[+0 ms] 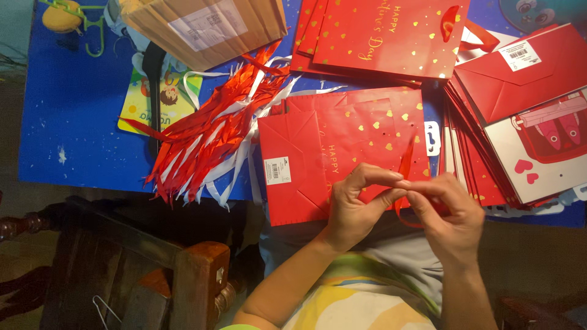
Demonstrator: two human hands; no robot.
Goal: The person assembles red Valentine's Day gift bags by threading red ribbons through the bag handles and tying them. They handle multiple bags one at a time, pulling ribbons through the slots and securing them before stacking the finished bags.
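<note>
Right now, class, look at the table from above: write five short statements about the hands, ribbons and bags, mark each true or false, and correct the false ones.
1. Both hands pinch a red ribbon. True: the left hand and right hand meet on it.
2. The folded bag under the hands is blue. False: it is red with gold hearts.
3. A heap of red and white ribbons lies left of that bag. True.
4. The table cover is green. False: it is blue.
5. The cardboard box lies under the person's left hand. False: it lies at the far edge, beyond the ribbon heap.
</note>
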